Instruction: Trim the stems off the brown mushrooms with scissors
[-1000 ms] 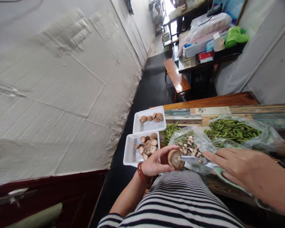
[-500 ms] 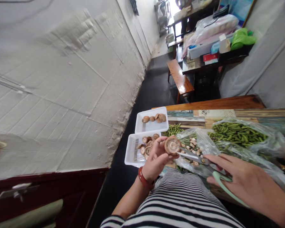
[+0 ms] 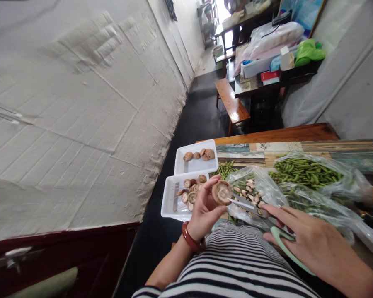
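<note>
My left hand (image 3: 205, 209) grips a brown mushroom (image 3: 221, 192), its pale underside turned up toward me. In my right hand (image 3: 311, 231) is a pair of scissors (image 3: 282, 240) with light green handles. The blades are slightly apart, and their tips reach the mushroom's near right edge. Beneath them lies a clear plastic bag (image 3: 272, 186) holding cut mushroom stems (image 3: 249, 192). Left of my left hand, a white tray (image 3: 169, 203) contains several mushrooms (image 3: 192, 188). Another white tray (image 3: 185, 167) behind it has a few brown caps (image 3: 208, 154) along its far side.
Green pods (image 3: 307, 171) lie in a plastic bag on the right of the patterned table (image 3: 279, 147), with more pods (image 3: 226, 169) beside the trays. A wooden bench (image 3: 232, 101) and a cluttered table (image 3: 257, 89) stand beyond. The white wall (image 3: 90, 124) runs along the left.
The mushroom has tilted a little in my left hand, and both hands have shifted slightly left in view. The scissors stay at its edge. The whole view has moved slightly.
</note>
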Motion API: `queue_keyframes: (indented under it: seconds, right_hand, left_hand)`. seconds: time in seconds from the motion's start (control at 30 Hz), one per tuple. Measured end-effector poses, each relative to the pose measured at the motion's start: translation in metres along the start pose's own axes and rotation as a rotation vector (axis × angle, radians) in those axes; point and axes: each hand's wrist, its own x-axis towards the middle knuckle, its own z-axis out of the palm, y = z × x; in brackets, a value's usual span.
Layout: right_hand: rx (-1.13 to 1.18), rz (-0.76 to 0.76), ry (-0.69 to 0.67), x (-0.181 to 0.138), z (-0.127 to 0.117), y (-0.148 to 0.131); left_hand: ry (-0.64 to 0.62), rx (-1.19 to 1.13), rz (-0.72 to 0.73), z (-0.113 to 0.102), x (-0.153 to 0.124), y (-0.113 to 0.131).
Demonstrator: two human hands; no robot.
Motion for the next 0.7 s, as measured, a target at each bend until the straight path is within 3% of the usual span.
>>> queue_keyframes:
  seconds: [0.37, 0.7]
  right_hand:
    - [-0.029, 0.012, 0.067, 0.010, -0.004, -0.008]
    - [0.083, 0.074, 0.005, 0.016, -0.003, -0.012]
  left_hand:
    - [-0.010, 0.284, 0.260, 0.001, -0.001, -0.006]
    - [0.007, 0.291, 0.288, 0.007, -0.002, -0.005]
